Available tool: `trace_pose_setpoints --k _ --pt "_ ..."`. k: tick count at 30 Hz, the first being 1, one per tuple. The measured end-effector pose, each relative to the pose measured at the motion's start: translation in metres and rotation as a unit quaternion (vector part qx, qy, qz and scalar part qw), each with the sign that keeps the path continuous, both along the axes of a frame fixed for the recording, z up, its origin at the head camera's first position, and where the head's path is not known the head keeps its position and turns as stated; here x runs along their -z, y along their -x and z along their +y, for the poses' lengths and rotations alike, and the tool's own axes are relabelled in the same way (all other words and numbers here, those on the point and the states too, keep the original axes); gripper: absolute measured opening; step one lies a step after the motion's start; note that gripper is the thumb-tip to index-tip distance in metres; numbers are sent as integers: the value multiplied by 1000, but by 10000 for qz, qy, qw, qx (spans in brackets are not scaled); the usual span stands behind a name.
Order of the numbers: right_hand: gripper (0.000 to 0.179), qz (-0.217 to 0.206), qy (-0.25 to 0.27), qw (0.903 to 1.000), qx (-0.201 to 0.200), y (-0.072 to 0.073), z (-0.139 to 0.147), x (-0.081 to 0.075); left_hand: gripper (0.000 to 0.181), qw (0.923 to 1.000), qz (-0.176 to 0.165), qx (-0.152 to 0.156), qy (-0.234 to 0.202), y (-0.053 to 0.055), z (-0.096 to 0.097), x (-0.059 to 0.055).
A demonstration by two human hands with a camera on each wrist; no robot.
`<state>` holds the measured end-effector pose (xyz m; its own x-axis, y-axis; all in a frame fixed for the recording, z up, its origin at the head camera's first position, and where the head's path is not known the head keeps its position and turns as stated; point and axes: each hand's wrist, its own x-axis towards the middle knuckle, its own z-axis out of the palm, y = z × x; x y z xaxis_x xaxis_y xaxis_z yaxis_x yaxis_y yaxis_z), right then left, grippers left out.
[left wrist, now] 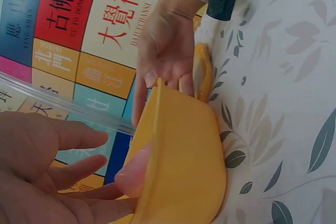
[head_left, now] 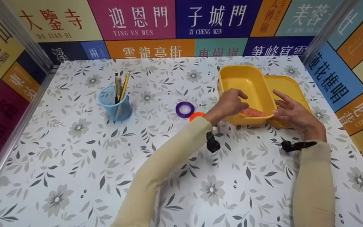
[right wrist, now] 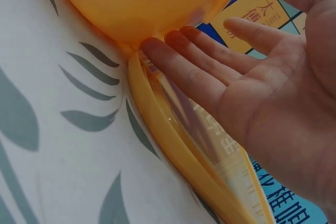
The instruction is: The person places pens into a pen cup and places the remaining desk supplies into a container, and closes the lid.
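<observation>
A yellow lunch box (head_left: 245, 78) stands with its open side up at the right of the table. Just inside its near wall lies a soft pink item (head_left: 252, 112); its kind does not show. My left hand (head_left: 229, 104) reaches over the box's near left rim, fingers loosely bent. In the left wrist view, the lower fingers (left wrist: 113, 208) are right at the pink item (left wrist: 134, 174). At the box's right side is my right hand (head_left: 298, 115), its fingers stretched out, fingertips (right wrist: 152, 46) against the wall. A yellow lid (head_left: 287, 88) lies partly under the box.
Left of my left hand lie a purple tape roll (head_left: 179, 110) and an orange ring (head_left: 196, 115), partly hidden by my wrist. A light blue cup (head_left: 112, 110) with several pens and pencils stands at the left. Printed panels (head_left: 137, 19) border the table.
</observation>
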<state>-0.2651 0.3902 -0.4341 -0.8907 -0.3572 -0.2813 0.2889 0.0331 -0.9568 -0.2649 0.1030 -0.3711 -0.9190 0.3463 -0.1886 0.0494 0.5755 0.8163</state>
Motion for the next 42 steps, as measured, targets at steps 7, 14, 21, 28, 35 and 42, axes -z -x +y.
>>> trace_pose_setpoints --k 7,14,21,28,35,42 --pt "77 -45 -10 10000 34 0 -2 -1 31 9984 -173 143 -525 -1 -30 -4" --pt "79 32 -54 10000 60 -1 -2 1 28 9960 -90 211 -860 4 -72 4" --pt "77 -31 -14 10000 50 -1 -2 1 29 9979 -210 -132 -596 11 -114 12" --pt "76 -48 22 9999 99 -1 -1 1 27 9993 44 -361 -2 20 -145 29" --pt "77 96 172 9998 -15 -1 0 4 29 9960 477 -623 434 31 -170 51" --pt "75 184 223 9995 -96 1 2 6 32 9933 379 -949 541 37 -179 59"
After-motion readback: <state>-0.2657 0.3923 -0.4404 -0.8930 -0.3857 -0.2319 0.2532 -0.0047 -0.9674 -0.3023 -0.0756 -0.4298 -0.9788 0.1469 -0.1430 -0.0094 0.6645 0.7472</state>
